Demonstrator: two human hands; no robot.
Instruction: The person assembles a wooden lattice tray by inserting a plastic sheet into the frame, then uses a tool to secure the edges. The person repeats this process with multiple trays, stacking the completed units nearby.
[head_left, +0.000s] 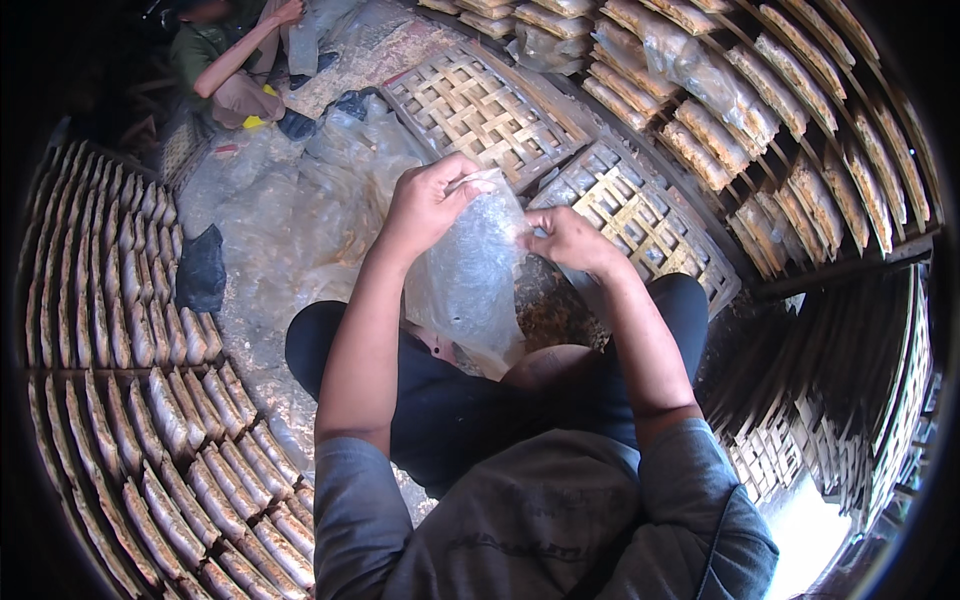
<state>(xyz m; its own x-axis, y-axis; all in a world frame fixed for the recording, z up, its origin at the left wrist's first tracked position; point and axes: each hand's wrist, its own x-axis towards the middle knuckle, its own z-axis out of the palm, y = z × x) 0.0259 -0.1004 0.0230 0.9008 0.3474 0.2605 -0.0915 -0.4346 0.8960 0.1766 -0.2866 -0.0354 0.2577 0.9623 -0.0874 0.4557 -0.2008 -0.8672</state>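
A: Where is the plastic?
B: The clear plastic (462, 270) is held up in front of the lap, between the two hands. Whether it is a bag or a single sheet cannot be told.
A: Fingers?
B: On the left hand (428, 205), thumb and fingers are closed on the top edge. On the right hand (572, 240), the tips are seen bent together at the right edge, apparently pinching it; the exact contact is partly hidden.
A: Long axis?
B: Run from the top edge down toward the lap, slightly slanted. Most of the length is left hanging below the fingers, loose.
A: Nearer hand?
B: Neither; the plastic is touched by both. The top is taken by the left, the right side just below it by the right.
A: Surroundings?
B: More plastic sheeting (285, 215) is spread on the floor, ahead and to the left. A woven panel (645, 225) is placed beyond the right hand, and a second woven panel (480, 110) farther ahead.
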